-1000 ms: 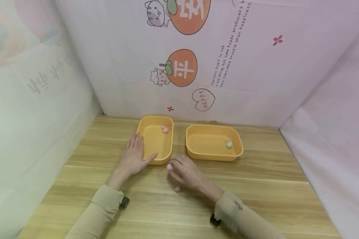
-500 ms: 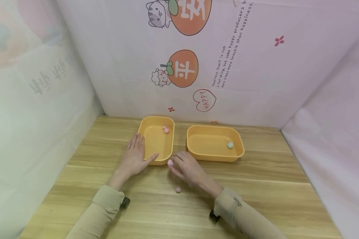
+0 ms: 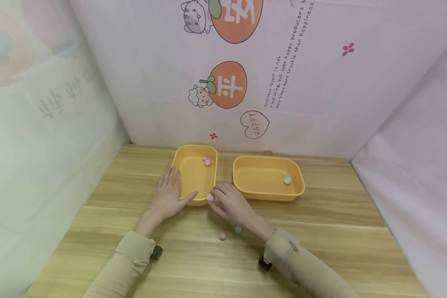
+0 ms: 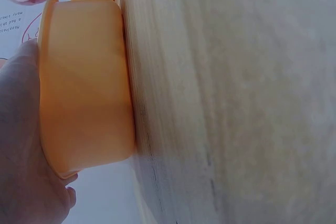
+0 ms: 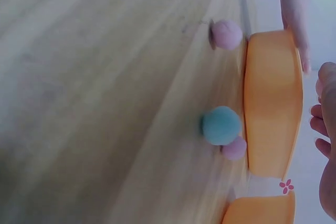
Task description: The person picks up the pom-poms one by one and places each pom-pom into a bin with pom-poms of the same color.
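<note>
My left hand (image 3: 167,196) lies with straight, spread fingers on the left yellow tub (image 3: 212,182), along its left and near rims. Between the thumb and fingers of my right hand (image 3: 234,203) is a pink pom-pom (image 3: 210,198), held at the tub's near right corner. Two pink pom-poms (image 3: 207,162) sit inside that tub. On the table below my right hand lie another pink pom-pom (image 3: 222,236) and a blue-green pom-pom (image 3: 238,229). The right wrist view also shows a small pink pom-pom (image 5: 234,148) behind the blue-green one; the hand hides it in the head view.
A second yellow tub (image 3: 258,195) stands right of the first, turned sideways, with one pale green pom-pom (image 3: 287,180) inside. Both are near the back of the wooden table (image 3: 193,265). Printed white cloth (image 3: 301,128) walls the back and both sides.
My right hand has moved up and slightly forward to the left tub's rim with the pink pom-pom, uncovering the blue-green pom-pom on the table. My left hand has stayed put.
</note>
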The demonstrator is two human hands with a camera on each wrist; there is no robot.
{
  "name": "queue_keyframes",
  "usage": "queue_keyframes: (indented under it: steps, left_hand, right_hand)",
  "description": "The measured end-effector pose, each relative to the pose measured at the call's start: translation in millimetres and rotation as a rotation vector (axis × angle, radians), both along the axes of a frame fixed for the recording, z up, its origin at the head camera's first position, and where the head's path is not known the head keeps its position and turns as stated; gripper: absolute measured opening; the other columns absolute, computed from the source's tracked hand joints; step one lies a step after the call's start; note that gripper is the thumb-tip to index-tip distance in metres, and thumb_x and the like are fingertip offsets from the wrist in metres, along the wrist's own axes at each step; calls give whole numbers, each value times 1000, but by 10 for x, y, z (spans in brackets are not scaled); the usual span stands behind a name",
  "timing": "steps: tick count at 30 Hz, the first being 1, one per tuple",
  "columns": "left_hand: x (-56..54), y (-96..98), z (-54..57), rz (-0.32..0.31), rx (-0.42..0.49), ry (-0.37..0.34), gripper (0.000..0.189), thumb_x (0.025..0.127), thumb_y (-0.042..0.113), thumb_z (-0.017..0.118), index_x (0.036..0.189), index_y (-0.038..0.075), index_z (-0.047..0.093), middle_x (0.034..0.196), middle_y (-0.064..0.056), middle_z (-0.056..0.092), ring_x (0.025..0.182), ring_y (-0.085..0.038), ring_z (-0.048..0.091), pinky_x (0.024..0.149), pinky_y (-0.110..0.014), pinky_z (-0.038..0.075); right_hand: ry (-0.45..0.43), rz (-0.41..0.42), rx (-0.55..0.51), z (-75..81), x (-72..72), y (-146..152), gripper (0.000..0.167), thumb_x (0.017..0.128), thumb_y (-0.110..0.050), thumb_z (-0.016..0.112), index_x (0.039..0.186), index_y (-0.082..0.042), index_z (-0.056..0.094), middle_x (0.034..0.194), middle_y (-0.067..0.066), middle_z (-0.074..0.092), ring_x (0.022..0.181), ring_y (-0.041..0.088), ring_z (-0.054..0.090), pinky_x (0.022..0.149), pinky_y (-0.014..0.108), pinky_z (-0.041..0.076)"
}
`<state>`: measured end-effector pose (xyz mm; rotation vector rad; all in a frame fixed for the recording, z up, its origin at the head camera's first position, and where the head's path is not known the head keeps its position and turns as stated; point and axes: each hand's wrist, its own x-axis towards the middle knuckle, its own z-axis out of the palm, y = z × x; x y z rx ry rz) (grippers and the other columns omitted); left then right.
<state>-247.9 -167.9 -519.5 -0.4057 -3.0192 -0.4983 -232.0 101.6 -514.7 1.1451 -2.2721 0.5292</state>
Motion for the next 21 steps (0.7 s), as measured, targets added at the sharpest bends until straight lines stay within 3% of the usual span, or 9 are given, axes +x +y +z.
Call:
queue_keyframes:
  steps: [21]
  left_hand:
    - [-4, -11, -1, -7, -7, 15, 115, 104, 79, 46, 170, -12, 19, 182, -32, 8, 172, -49, 9, 142, -62, 11]
  right_hand:
    - [-114, -52, -2, 110, -222, -139, 14, 100, -16, 82, 109, -7, 75, 115, 6, 76, 112, 25, 72, 103, 40, 62]
